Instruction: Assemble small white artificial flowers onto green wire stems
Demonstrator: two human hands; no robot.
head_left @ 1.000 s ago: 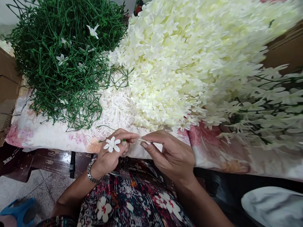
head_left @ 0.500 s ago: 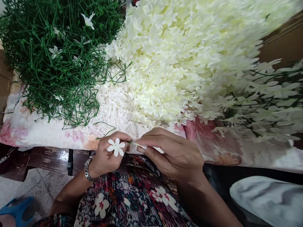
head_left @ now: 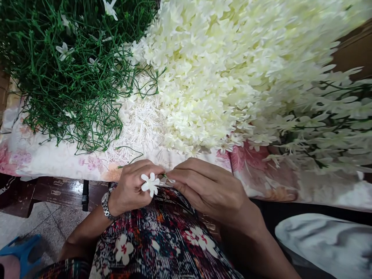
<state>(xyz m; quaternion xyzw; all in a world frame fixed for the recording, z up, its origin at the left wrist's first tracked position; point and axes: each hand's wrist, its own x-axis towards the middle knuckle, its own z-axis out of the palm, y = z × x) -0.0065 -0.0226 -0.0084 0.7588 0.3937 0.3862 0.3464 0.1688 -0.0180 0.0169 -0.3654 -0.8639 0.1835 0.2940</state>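
My left hand (head_left: 136, 184), with a metal watch on its wrist, is closed around a green artificial stem. A white artificial flower (head_left: 150, 184) sticks out of its fist, petals facing me. The fingertips of my right hand (head_left: 207, 190) pinch a small white flower piece (head_left: 171, 180) by the green stem tip, right beside my left fingers. The two hands almost touch at the table's front edge. Most of the stem is hidden in my left fist. Beyond them lie white stamen threads (head_left: 139, 128) and a loose green stem (head_left: 133, 155).
A heap of green plastic stems (head_left: 66, 77) covers the back left. A large pile of cream-white flowers (head_left: 209, 77) fills the middle. Finished-looking flower sprays (head_left: 319, 128) lie at the right by a cardboard box (head_left: 354, 50). A floral cloth (head_left: 58, 162) covers the table; a blue stool (head_left: 20, 252) stands below.
My left hand has turned slightly and the white flower has shifted right, close to my right fingertips. The right fingers have closed in on the stem tip.
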